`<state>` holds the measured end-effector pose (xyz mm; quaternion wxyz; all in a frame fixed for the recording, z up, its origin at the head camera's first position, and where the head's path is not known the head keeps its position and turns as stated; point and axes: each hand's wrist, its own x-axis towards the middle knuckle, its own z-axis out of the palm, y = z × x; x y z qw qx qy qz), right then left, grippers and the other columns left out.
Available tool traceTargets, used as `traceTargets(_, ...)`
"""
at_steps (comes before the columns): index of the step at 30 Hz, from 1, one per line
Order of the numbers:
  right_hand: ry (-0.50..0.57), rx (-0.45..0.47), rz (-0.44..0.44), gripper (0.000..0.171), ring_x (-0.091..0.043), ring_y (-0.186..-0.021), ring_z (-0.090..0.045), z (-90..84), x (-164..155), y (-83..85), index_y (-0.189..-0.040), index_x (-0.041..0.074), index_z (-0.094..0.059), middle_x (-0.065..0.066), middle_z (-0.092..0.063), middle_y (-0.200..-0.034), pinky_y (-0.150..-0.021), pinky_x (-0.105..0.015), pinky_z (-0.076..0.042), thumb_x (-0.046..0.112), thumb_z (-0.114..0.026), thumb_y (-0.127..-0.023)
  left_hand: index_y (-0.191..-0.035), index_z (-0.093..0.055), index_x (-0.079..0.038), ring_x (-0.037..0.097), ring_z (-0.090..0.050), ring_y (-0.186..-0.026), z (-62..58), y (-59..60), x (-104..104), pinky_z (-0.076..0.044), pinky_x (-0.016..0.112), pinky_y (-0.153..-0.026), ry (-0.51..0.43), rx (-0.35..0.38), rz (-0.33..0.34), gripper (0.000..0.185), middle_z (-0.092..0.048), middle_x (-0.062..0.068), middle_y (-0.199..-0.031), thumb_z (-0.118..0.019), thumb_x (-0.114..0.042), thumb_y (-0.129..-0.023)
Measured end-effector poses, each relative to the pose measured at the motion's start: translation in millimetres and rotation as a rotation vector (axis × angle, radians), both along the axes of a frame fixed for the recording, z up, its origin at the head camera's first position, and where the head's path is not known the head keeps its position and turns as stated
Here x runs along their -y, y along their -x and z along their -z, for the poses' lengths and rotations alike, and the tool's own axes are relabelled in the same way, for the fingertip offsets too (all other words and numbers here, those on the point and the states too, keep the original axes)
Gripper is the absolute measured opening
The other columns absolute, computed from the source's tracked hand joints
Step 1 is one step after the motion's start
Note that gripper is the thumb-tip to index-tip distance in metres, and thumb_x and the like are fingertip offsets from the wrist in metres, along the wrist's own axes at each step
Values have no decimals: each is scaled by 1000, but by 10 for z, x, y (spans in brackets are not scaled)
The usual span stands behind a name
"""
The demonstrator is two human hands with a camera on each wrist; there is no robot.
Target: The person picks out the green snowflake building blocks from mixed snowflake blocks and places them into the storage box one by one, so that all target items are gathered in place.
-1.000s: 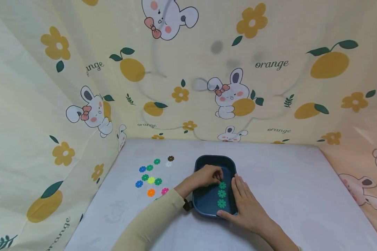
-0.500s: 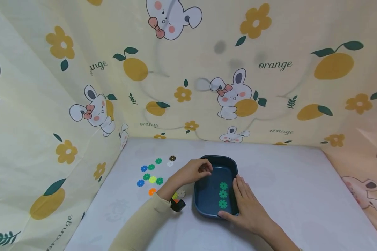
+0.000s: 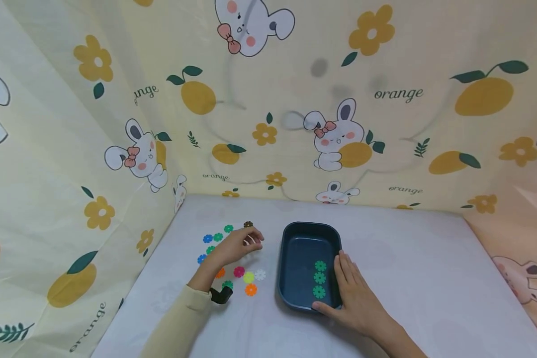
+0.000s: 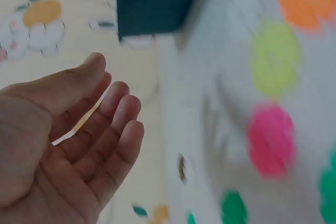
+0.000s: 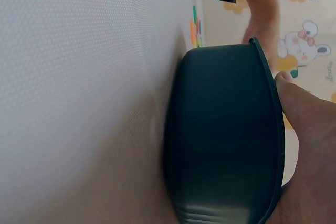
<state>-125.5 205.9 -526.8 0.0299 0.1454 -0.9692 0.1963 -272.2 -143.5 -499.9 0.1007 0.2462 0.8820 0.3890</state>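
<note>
- On the white table, a dark blue tray is set near the middle, and every other place below is given relative to it.
- Inside the tray, along its right wall, three green flower pieces are laid in a single row, one after another.
- Against the tray's right rim and near right corner, the right hand is rested with the fingers laid straight; the thumb is seen over the rim in the right wrist view, and nothing else is gripped.
- Left of the tray, well apart from it, the left hand is held above a scatter of coloured flower pieces; its fingers are loosely bent and spread, and the palm is shown empty in the left wrist view.
- Nearest the tray's left wall, a white piece, a yellow piece, a pink piece and an orange piece are grouped.
- Farther left of the tray, blue and green pieces are spread, and a brown piece lies just beyond the left hand's fingertips.
- Behind the tray and to both sides, the table is enclosed by a yellow printed cloth with rabbits, oranges and flowers.
</note>
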Motion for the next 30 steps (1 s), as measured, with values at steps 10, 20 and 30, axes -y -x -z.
traceTargets(10,-9,9,-2,128,-43,-164,-12,-29,-1,-5,-166,-8,-21,-25,-10,-177,-133,-45,-6,79,-70,-87,-115,-72,-8,19,-62,-96,232,14,525,-57,40,-92,104,86,-160,16,-69,-1,-102,-77,-13,-100)
traceTargets(20,-5,5,-1,128,-43,-164,-13,13,6,-16,-166,-8,-21,-25,-11,-177,-126,-24,11,78,-71,-86,-115,-73,-11,24,-60,-104,346,-26,702,-55,47,-101,193,103,-249,26,-69,1,-107,-86,-12,-93)
traceTargets(30,-7,0,-1,128,-42,-164,-11,27,2,-17,-167,-8,-20,-24,-9,-178,-130,-32,5,79,-70,-87,-111,-73,-11,24,-58,-102,378,-4,692,-54,45,-99,229,83,-261,24,-64,3,-106,-87,-14,-92)
